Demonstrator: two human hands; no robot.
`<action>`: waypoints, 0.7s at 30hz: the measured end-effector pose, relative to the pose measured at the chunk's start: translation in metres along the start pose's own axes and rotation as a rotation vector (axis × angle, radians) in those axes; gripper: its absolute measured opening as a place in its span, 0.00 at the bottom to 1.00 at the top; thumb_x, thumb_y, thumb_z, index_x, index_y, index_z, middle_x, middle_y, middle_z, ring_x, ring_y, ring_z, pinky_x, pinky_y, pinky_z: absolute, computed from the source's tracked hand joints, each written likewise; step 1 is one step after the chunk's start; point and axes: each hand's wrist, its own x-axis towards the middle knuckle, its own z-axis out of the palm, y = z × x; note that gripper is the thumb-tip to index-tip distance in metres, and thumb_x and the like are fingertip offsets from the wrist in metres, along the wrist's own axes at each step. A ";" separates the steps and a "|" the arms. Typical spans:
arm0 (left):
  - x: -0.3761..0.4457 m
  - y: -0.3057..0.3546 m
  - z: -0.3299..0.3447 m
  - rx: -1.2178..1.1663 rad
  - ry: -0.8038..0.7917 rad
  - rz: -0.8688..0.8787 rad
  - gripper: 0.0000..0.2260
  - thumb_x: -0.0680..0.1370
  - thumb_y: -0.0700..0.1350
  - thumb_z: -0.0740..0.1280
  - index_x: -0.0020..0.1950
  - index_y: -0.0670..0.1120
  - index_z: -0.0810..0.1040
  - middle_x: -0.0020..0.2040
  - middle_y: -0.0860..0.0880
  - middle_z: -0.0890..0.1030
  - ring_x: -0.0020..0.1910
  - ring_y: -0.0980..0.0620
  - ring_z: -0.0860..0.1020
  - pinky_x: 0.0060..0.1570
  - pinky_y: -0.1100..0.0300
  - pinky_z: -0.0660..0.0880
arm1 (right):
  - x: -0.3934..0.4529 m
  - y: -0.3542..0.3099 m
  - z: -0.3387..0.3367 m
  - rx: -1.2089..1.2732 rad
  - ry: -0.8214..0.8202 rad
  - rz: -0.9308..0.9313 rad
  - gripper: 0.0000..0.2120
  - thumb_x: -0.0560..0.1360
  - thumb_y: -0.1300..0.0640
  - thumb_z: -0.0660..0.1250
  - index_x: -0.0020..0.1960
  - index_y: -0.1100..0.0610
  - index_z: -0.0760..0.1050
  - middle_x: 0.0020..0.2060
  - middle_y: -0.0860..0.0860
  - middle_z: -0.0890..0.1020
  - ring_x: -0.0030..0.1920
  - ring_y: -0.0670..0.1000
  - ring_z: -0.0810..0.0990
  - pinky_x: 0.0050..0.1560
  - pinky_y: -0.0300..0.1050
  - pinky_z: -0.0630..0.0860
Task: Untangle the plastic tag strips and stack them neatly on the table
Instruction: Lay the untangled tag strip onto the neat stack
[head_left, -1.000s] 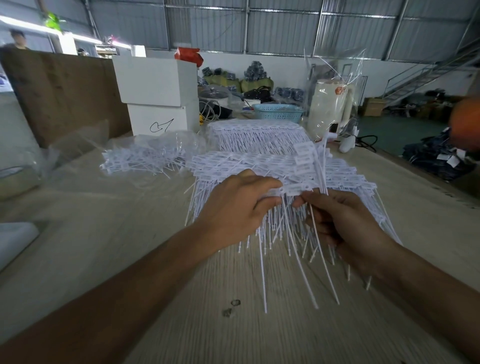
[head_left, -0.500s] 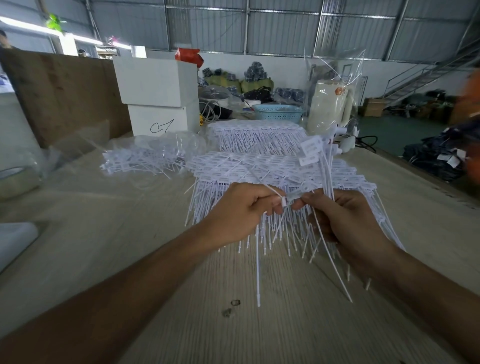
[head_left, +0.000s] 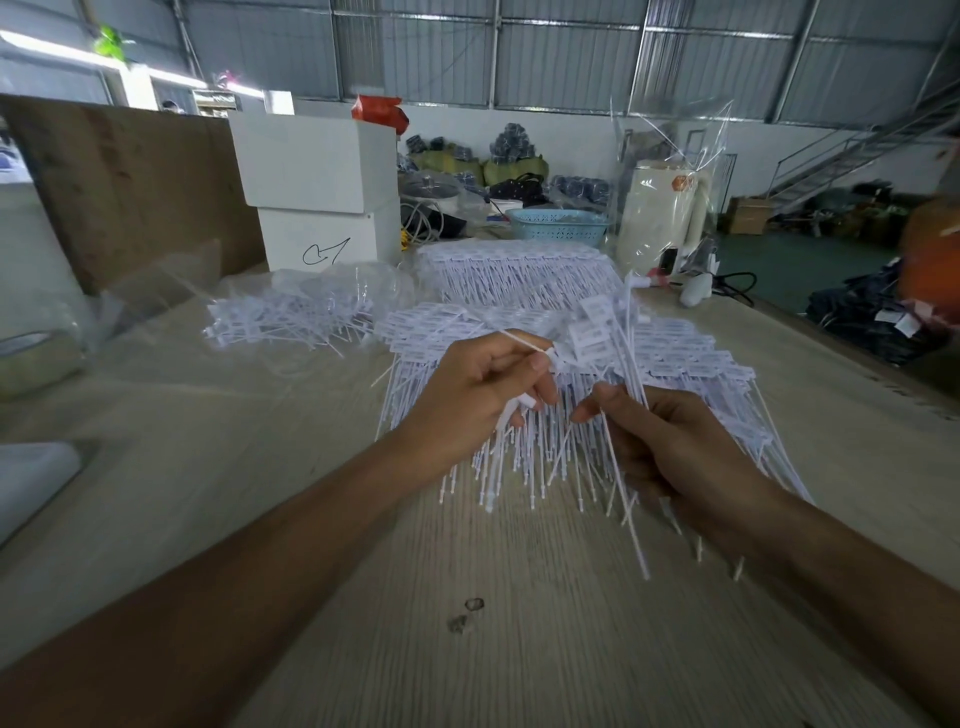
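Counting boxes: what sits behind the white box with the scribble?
Nothing shows behind the lower white box; it hides that space. A second white box sits on top, with a red packet behind that.

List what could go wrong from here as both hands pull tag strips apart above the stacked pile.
1. The left hand pinches one strip while the right hand grips a small bundle with tails crossing; pulling could drag out extra strips.
2. Both hands work right over the stacked pile, so hanging tails might snag it and disturb the rows.
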 end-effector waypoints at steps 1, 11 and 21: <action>0.000 0.000 -0.001 -0.018 0.019 0.001 0.09 0.82 0.36 0.63 0.58 0.34 0.78 0.41 0.40 0.83 0.39 0.45 0.80 0.39 0.47 0.77 | 0.000 0.000 0.000 0.004 -0.013 0.007 0.21 0.75 0.43 0.67 0.47 0.62 0.83 0.26 0.48 0.58 0.24 0.46 0.55 0.22 0.36 0.56; 0.000 -0.002 -0.004 -0.018 0.080 0.051 0.09 0.82 0.36 0.64 0.60 0.37 0.79 0.42 0.43 0.83 0.40 0.52 0.81 0.37 0.57 0.77 | 0.000 -0.001 -0.002 -0.063 -0.124 0.069 0.25 0.72 0.41 0.71 0.48 0.65 0.81 0.28 0.50 0.57 0.25 0.47 0.55 0.22 0.36 0.56; 0.002 -0.008 -0.006 -0.056 0.076 0.072 0.10 0.81 0.36 0.64 0.60 0.38 0.80 0.42 0.43 0.83 0.41 0.53 0.81 0.38 0.56 0.76 | -0.004 -0.007 0.006 -0.065 -0.005 0.094 0.19 0.82 0.57 0.62 0.32 0.53 0.73 0.26 0.51 0.65 0.24 0.47 0.61 0.24 0.38 0.59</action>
